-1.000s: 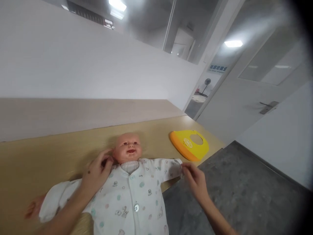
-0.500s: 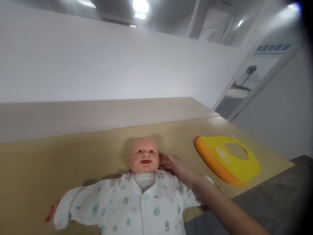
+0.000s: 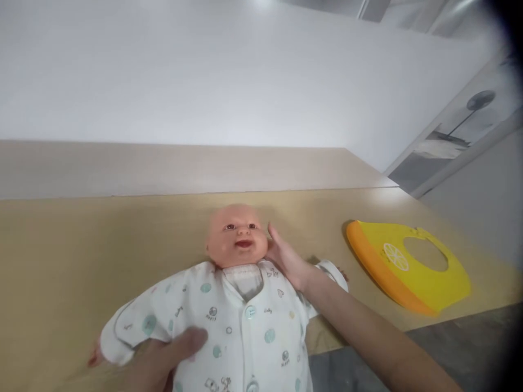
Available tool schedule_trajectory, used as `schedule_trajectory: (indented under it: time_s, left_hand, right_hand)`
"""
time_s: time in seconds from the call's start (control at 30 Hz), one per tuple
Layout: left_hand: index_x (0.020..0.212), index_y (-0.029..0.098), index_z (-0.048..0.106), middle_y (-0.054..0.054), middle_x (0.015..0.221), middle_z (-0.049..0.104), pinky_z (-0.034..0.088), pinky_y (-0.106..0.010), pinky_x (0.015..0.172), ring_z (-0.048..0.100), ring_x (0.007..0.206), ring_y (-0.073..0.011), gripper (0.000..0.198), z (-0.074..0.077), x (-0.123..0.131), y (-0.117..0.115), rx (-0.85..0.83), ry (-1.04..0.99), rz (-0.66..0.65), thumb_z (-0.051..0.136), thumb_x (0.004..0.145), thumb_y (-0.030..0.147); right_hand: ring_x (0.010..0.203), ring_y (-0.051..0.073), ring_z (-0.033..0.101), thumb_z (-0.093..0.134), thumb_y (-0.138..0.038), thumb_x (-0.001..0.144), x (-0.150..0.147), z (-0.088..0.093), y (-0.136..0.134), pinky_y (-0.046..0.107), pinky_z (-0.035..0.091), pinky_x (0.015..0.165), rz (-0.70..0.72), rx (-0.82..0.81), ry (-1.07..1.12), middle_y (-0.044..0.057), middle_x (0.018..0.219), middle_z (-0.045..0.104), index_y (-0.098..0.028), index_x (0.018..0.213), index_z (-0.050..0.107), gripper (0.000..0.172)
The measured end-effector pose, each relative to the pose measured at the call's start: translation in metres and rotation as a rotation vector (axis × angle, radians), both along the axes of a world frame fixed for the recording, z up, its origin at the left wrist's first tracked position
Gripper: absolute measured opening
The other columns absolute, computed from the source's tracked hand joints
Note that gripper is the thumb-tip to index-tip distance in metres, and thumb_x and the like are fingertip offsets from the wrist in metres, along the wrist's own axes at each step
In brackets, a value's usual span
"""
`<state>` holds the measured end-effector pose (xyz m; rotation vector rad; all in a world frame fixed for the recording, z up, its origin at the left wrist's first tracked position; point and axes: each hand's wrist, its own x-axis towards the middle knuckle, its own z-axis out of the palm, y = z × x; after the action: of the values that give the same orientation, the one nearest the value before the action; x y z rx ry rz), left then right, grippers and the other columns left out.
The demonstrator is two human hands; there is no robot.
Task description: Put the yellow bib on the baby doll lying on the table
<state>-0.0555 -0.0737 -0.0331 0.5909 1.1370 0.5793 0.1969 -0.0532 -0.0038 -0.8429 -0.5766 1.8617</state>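
Half-open, your right hand (image 3: 289, 264) cups the neck of a bald, pink-faced baby doll (image 3: 235, 291) lying face-up on the pale wood-toned table (image 3: 122, 245); your left hand (image 3: 167, 356) lays its thumb on the chest. Hidden fingers leave either grip unclear.

Office-like interior, seemingly: plain white wall (image 3: 204, 81), wood-look tabletop (image 3: 81, 234), doorway (image 3: 423, 171), fan (image 3: 481, 100) beyond.

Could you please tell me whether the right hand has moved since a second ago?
Yes, the right hand has moved left, farther from the yellow bib, from the doll's sleeve cuff to beside the doll's head.
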Motion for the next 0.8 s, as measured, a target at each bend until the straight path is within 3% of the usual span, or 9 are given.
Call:
schedule_trajectory:
  time_s: [0.1, 0.2, 0.37, 0.53, 0.67, 0.8]
  left_hand:
    - [0.078, 0.019, 0.068, -0.006, 0.077, 0.071, 0.057, -0.046, 0.071, 0.068, 0.073, -0.0304, 0.016, 0.023, 0.014, 0.009, -0.163, -0.102, 0.025, 0.068, 0.063, 0.025]
    - [0.083, 0.015, 0.067, -0.008, 0.077, 0.072, 0.057, -0.045, 0.074, 0.069, 0.077, -0.0306, 0.019, 0.042, 0.031, 0.019, -0.166, -0.112, 0.007, 0.068, 0.064, 0.018]
    - [0.084, 0.013, 0.065, -0.01, 0.078, 0.071, 0.057, -0.041, 0.071, 0.068, 0.076, -0.0292, 0.017, 0.065, 0.044, 0.039, -0.087, -0.151, -0.016, 0.068, 0.067, 0.012]
    - [0.078, 0.013, 0.064, -0.007, 0.068, 0.069, 0.056, -0.035, 0.062, 0.067, 0.065, -0.0253, 0.013, 0.078, 0.048, 0.063, -0.003, -0.194, -0.033, 0.066, 0.066, 0.011]
    - [0.085, 0.014, 0.064, -0.006, 0.07, 0.069, 0.056, -0.035, 0.063, 0.067, 0.065, -0.0248, 0.02, 0.086, 0.056, 0.089, 0.032, -0.272, -0.026, 0.062, 0.065, 0.013]
    - [0.09, 0.013, 0.065, -0.006, 0.068, 0.068, 0.056, -0.037, 0.061, 0.067, 0.065, -0.0264, 0.027, 0.083, 0.068, 0.123, 0.066, -0.376, -0.108, 0.057, 0.064, 0.017]
  right_hand:
    - [0.121, 0.022, 0.047, 0.031, -0.069, 0.085, 0.002, 0.009, 0.008, 0.04, 0.032, 0.109, -0.058, 0.029, 0.028, 0.01, 0.128, 0.052, -0.013, 0.132, 0.045, 0.074]
    - [0.123, 0.022, 0.046, 0.035, -0.067, 0.085, 0.005, 0.023, 0.02, 0.04, 0.031, 0.11, -0.103, 0.051, 0.011, 0.009, 0.127, 0.053, -0.015, 0.129, 0.048, 0.07]
    - [0.116, 0.024, 0.052, 0.035, -0.069, 0.084, 0.01, 0.045, 0.042, 0.042, 0.034, 0.107, -0.017, 0.134, 0.11, 0.013, 0.121, 0.057, -0.012, 0.128, 0.05, 0.074]
    - [0.115, 0.025, 0.052, 0.036, -0.068, 0.084, 0.019, 0.056, 0.069, 0.046, 0.036, 0.105, -0.059, 0.174, 0.096, 0.013, 0.117, 0.058, -0.012, 0.128, 0.048, 0.072]
    - [0.115, 0.027, 0.051, 0.036, -0.075, 0.079, 0.027, 0.061, 0.093, 0.047, 0.038, 0.102, -0.108, 0.254, 0.112, 0.014, 0.112, 0.06, -0.01, 0.124, 0.051, 0.08]
    - [0.115, 0.026, 0.051, 0.034, -0.077, 0.078, 0.037, 0.064, 0.12, 0.048, 0.04, 0.1, -0.145, 0.275, 0.129, 0.015, 0.11, 0.06, -0.008, 0.122, 0.052, 0.083]
